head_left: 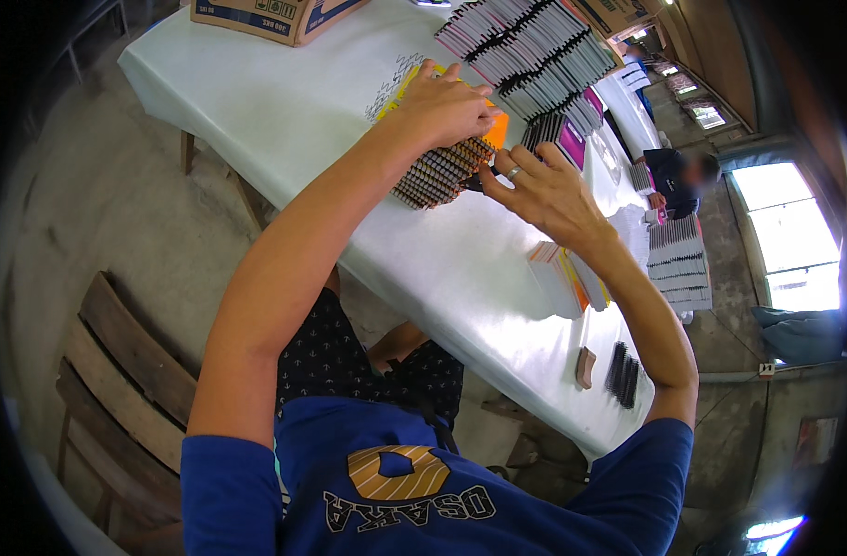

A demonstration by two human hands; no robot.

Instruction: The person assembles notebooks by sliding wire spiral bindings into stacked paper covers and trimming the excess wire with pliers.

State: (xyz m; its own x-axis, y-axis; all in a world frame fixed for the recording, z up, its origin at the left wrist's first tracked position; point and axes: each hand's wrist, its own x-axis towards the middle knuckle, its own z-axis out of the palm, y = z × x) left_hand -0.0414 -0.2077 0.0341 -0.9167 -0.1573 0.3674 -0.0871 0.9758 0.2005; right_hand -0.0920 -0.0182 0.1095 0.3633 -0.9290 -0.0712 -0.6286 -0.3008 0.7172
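A stack of spiral-bound notebooks (437, 176) with yellow and orange covers lies on the white-covered table, its dark coils facing me. My left hand (445, 109) grips the stack from above, fingers bent over the covers. At the stack's right corner my right hand (555, 196), with a ring on one finger, is closed in a pinch beside the coil ends. Between its fingertips and the coils shows a small dark thing (474, 183), too small and partly hidden to name. Loose wire coils (393, 85) lie just beyond the stack.
Tall piles of bound notebooks (530, 56) stand behind the stack, next to purple-covered ones (572, 141). Loose sheets (558, 283), a wooden block (586, 367) and black coils (623, 375) lie to the right. A cardboard box (275, 20), a wooden chair (127, 361) and a co-worker (674, 181) are around.
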